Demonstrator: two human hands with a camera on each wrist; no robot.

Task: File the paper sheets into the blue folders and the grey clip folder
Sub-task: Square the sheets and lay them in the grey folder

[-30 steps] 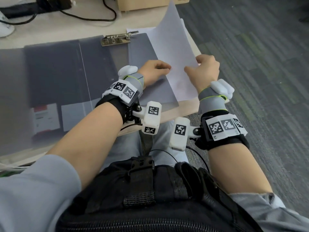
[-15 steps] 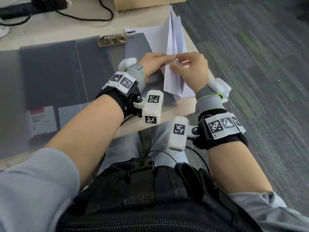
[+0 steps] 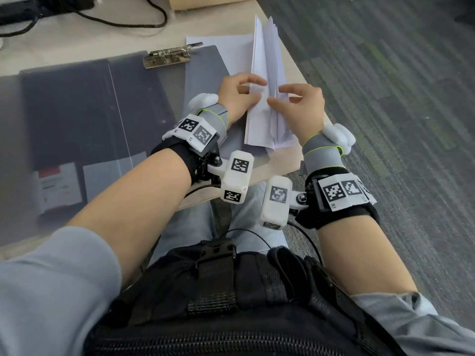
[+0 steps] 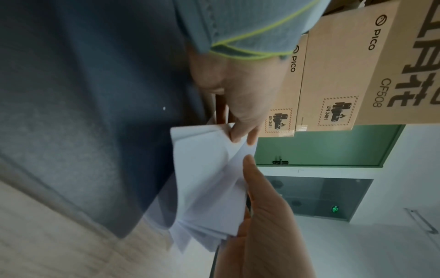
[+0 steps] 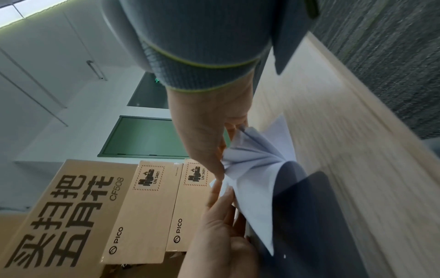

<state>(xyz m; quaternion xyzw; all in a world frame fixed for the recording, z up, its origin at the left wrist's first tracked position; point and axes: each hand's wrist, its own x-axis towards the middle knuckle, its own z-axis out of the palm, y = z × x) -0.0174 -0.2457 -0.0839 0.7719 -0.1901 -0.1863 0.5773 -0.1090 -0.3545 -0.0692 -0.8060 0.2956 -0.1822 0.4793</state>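
Observation:
A stack of white paper sheets (image 3: 264, 60) stands on its long edge at the table's right side, partly over the right panel of the open grey clip folder (image 3: 203, 80). The folder's metal clip (image 3: 167, 56) lies at its top. My left hand (image 3: 253, 89) pinches the stack from the left and my right hand (image 3: 279, 95) pinches it from the right. The left wrist view shows my left thumb along the sheets (image 4: 207, 178) and right fingertips (image 4: 238, 135) nipping their edge. Dark blue folders (image 3: 64, 111) lie flat to the left under a translucent cover.
The table edge (image 3: 298, 68) runs just right of the papers, with grey carpet (image 3: 385, 98) beyond. Black cables (image 3: 128, 20) and a cardboard box (image 3: 205, 1) sit at the back. Stacked cardboard boxes (image 5: 147, 206) show in the wrist views.
A sheet held spread between my two hands has been brought together with the stack. The sheets now stand on edge and my hands have closed in on them.

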